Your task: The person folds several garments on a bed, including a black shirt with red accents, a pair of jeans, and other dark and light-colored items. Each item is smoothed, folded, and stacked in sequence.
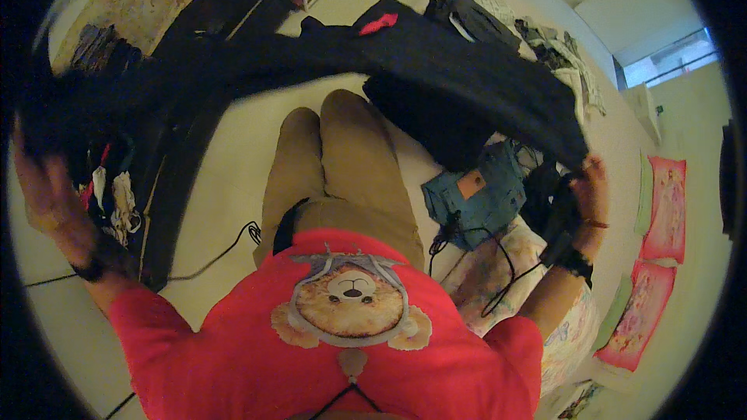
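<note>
A long black garment [467, 70] is stretched in an arch across the view, between my two hands and above my knees. My right hand [590, 187] is closed on its lower right corner. My left hand [48, 187], blurred near the left rim, is at the garment's other end; its fingertips merge into the dark cloth, but the cloth hangs from there. A small red patch [379, 24] shows at the garment's upper edge. Blue jeans [471, 190] with a brown patch lie folded below it, left of my right hand.
Dark and patterned clothes [548, 43] are heaped on the bed at the far right. A long dark bench-like surface [179, 155] stands on the left, with small mixed garments [117, 202] beside it. Black cables [498, 264] trail over a patterned cloth. Pink pillows [665, 210] lie far right.
</note>
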### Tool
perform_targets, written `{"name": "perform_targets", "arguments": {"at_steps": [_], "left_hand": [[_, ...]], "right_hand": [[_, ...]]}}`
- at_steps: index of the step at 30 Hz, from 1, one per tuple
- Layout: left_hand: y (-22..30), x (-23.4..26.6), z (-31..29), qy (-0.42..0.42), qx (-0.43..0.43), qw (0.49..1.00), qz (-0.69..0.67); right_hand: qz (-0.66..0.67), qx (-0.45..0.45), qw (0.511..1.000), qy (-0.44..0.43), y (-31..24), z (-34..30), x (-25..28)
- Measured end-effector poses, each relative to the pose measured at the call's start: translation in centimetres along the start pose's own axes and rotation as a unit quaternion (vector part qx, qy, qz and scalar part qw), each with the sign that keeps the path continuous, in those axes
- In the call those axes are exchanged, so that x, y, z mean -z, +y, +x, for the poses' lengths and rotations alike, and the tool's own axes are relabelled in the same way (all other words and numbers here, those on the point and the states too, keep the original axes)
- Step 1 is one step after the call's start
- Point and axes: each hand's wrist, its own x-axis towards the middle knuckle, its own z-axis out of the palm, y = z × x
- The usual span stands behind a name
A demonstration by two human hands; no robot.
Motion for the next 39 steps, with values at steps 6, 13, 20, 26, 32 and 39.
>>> {"name": "perform_targets", "arguments": {"at_steps": [6, 13, 20, 26, 32, 39], "left_hand": [[3.1, -5.3, -14.0, 0.029, 0.493, 0.839, -0.227], [6.6, -5.9, -13.1, -0.023, 0.319, 0.939, -0.122], [10.4, -12.1, -8.9, -0.026, 0.380, 0.866, -0.324], [9.2, -25.2, -1.8, -0.260, 0.052, 0.940, -0.214], [5.9, -42.4, 1.6, -0.259, 0.174, 0.772, -0.554], [-12.0, -43.7, -14.9, -0.618, 0.419, 0.647, -0.152]], "right_hand": [[-0.097, -0.298, 0.949, 0.013, 17.6, -6.1, 1.4], [-0.212, -0.256, 0.943, -0.016, 21.0, -5.2, 7.2], [-0.619, -0.234, 0.746, -0.069, 16.0, -3.8, 2.5], [-0.100, 0.081, 0.937, -0.325, 6.9, 0.7, -19.0], [0.442, -0.076, 0.855, -0.259, 3.7, 6.8, -34.6], [0.415, -0.219, 0.879, -0.082, 15.4, 11.7, -33.8]]}}
